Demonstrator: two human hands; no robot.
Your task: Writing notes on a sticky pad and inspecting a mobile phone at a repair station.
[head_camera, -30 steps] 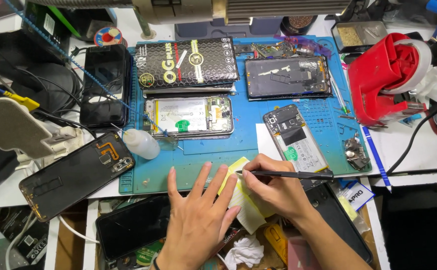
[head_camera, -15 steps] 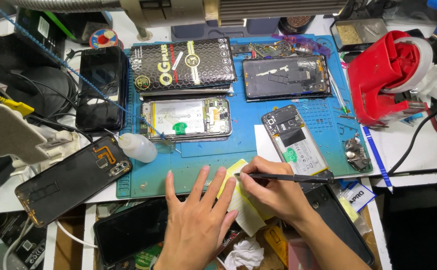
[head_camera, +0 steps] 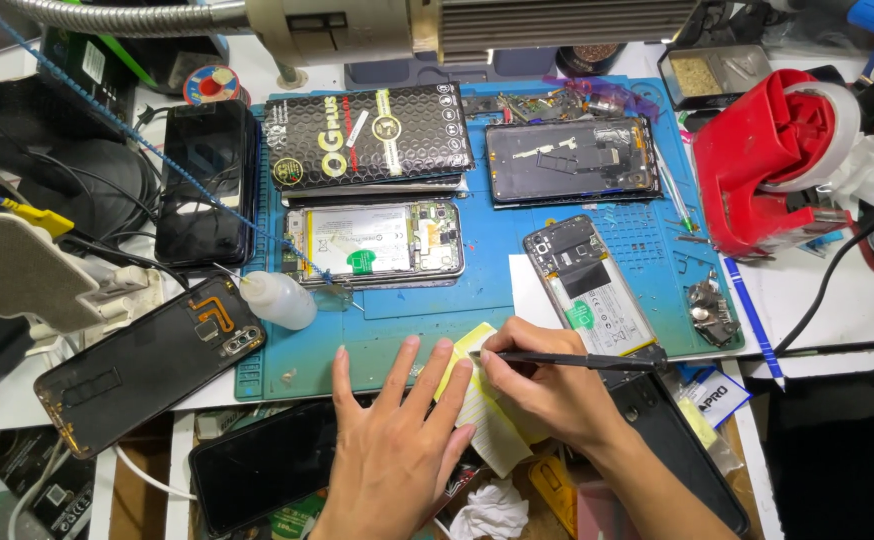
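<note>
Against the earlier frames nothing on the bench (head_camera: 837, 320) has shifted: the blue mat (head_camera: 477, 310) carries the same opened phones, and both hands stay at its near edge on the yellow paper (head_camera: 487, 410), which hangs partly over the bench's front edge. The left hand (head_camera: 397, 450) still lies flat, fingers spread apart, pinning the paper, while the right hand (head_camera: 547, 385) remains closed on a black pen (head_camera: 567, 360) with its tip on the paper's top corner. Bare mat lies just beyond the fingers, between the small white bottle (head_camera: 279, 300) and the opened phone (head_camera: 589, 288); elsewhere things crowd close.
</note>
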